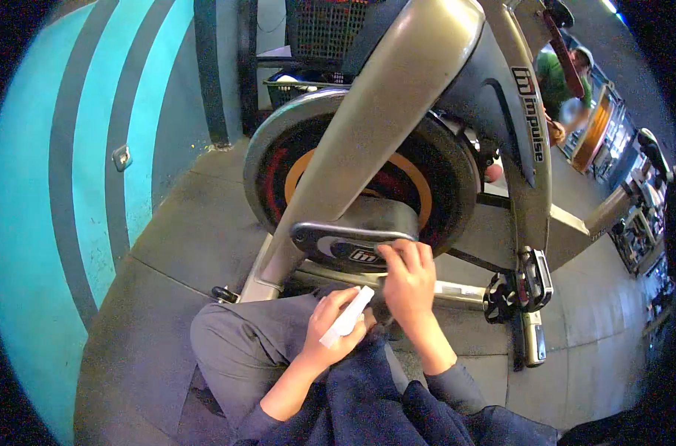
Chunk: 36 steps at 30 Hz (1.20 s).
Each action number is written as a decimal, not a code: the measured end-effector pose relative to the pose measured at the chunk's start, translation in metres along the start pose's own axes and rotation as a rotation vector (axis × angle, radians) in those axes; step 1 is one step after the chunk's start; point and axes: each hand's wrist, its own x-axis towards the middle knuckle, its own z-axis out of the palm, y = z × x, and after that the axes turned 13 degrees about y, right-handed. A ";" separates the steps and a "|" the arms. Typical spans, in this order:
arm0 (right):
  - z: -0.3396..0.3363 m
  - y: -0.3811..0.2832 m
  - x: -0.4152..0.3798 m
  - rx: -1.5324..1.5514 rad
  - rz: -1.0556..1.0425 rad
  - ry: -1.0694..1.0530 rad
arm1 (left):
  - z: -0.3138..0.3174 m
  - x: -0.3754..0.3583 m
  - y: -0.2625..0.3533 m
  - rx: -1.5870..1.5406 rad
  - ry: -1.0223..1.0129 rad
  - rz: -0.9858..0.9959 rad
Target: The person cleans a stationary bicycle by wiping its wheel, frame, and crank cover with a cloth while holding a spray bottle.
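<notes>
My left hand (324,324) grips a white, flat, narrow block-like piece (347,318), held at a slant above my lap; its exact kind cannot be made out. My right hand (411,281) is raised with curled fingers at the right end of the exercise bike's dark crank cover (330,247), close to its logo. Whatever those fingers may pinch is hidden. Behind the cover stands the bike's large flywheel (271,167), partly covered by the slanted gold-beige frame (386,97).
A pedal (535,281) sticks out low on the right. To the left runs a turquoise and grey striped wall (89,186). Black plastic baskets (327,33) sit on a rack behind. A person in a green top (552,82) is at the far right, near other gym machines.
</notes>
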 end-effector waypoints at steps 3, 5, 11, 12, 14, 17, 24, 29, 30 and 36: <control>0.016 -0.014 0.005 0.011 -0.105 -0.042 | 0.000 -0.001 0.003 0.000 0.003 0.025; 0.021 -0.020 0.010 -0.003 -0.166 -0.060 | -0.003 -0.001 0.002 0.001 0.015 0.030; 0.008 -0.019 0.009 0.018 -0.109 -0.065 | -0.004 0.001 -0.003 0.007 0.018 -0.011; 0.007 -0.015 0.005 0.021 -0.070 -0.064 | -0.003 0.002 0.000 -0.007 0.010 -0.011; 0.001 -0.006 0.000 0.005 -0.015 -0.054 | -0.002 0.001 0.002 -0.022 -0.002 -0.012; -0.009 0.007 -0.009 0.030 0.104 -0.023 | -0.002 -0.002 0.001 -0.018 0.001 -0.044; -0.051 0.045 -0.034 0.326 0.460 -0.111 | -0.011 0.012 0.009 -0.152 -0.159 -0.106; -0.073 0.049 -0.034 0.465 0.549 -0.124 | -0.002 0.026 0.029 -0.076 -0.288 -0.084; -0.077 0.047 -0.032 0.523 0.633 -0.134 | 0.001 0.027 0.030 -0.097 -0.315 -0.038; -0.092 0.040 -0.020 0.776 0.810 -0.125 | 0.017 0.021 0.041 -0.145 -0.408 -0.058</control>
